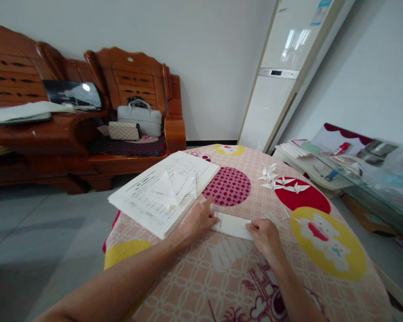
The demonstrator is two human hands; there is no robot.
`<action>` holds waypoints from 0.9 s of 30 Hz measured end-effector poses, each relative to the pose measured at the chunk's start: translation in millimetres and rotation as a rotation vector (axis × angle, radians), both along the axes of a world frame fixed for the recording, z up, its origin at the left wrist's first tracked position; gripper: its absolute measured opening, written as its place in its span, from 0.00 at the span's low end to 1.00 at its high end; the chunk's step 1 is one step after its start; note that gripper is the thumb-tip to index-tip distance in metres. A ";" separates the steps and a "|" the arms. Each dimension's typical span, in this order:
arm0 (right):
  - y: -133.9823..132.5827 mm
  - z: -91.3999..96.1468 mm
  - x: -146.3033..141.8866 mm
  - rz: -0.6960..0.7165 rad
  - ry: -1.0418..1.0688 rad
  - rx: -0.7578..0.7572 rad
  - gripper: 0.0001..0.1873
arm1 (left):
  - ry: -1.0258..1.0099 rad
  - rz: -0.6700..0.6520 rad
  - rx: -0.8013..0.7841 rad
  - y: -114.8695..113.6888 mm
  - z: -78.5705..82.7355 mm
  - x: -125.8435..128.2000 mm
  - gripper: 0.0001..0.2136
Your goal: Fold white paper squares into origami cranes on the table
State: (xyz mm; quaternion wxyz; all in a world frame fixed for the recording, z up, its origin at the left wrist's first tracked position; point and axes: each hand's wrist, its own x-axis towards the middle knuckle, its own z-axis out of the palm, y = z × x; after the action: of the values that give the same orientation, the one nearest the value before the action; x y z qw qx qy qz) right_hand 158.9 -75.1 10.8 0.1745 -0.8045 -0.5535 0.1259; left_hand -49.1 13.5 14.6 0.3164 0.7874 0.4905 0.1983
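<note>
A folded strip of white paper (233,226) lies on the patterned tablecloth between my two hands. At its left end, the thumb and curled fingers of my left hand (199,219) grip the paper, with the index finger pointing away. My right hand (265,235) is closed in a pinch on the right end. Left of the strip rests a stack of printed sheets (147,201), with folded paper pieces (173,190) on top. Several folded paper cranes (284,182) stand beyond my right hand, on and beside a red circle of the cloth.
The round table's cloth (201,277) hangs over its edge. To the right stands a glass-topped side table (342,174) with papers and a plastic bag. Wooden chairs (127,80) holding bags line the wall at left; a tall white air conditioner (265,103) stands behind.
</note>
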 end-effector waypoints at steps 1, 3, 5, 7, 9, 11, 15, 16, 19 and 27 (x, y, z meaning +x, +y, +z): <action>0.0 0.0 -0.1 0.002 0.000 0.000 0.16 | 0.007 -0.003 -0.001 0.0 0.6 0.2 0.30; -0.1 0.3 -0.5 0.000 0.000 -0.002 0.16 | 0.013 -0.010 0.001 0.3 0.4 0.5 0.30; -0.1 0.7 -0.8 -0.002 -0.001 -0.001 0.16 | 0.018 -0.010 0.009 0.6 -1.3 0.4 0.31; 0.0 0.9 -1.0 -0.006 -0.001 -0.004 0.16 | 0.030 -0.007 0.025 0.7 -3.1 0.1 0.30; 0.2 0.7 -1.0 -0.008 -0.003 -0.009 0.17 | 0.048 -0.027 0.039 0.2 -3.3 -0.4 0.29; 0.3 0.3 -0.8 -0.012 -0.005 -0.012 0.17 | 0.060 -0.078 0.087 -1.0 -1.3 -0.6 0.27; 0.5 0.1 -0.8 -0.023 0.007 -0.018 0.15 | -0.009 -0.253 0.292 -3.5 3.3 1.1 0.25; 0.5 0.4 -1.0 -0.027 0.011 -0.022 0.15 | -0.040 -0.332 0.309 -3.7 3.2 1.8 0.25; 0.5 1.6 -1.8 -0.032 0.019 -0.032 0.15 | -0.102 -0.589 0.276 -2.8 0.3 2.7 0.25; 0.4 2.7 -3.2 -0.017 0.008 -0.004 0.15 | -0.042 -0.817 0.250 3.2 -3.0 -5.6 0.20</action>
State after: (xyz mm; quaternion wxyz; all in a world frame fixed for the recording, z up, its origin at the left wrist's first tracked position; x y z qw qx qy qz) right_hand 155.7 -74.7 13.5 0.1759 -0.8091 -0.5458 0.1287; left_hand -54.6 16.7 11.6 0.2811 0.9451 0.1038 0.1305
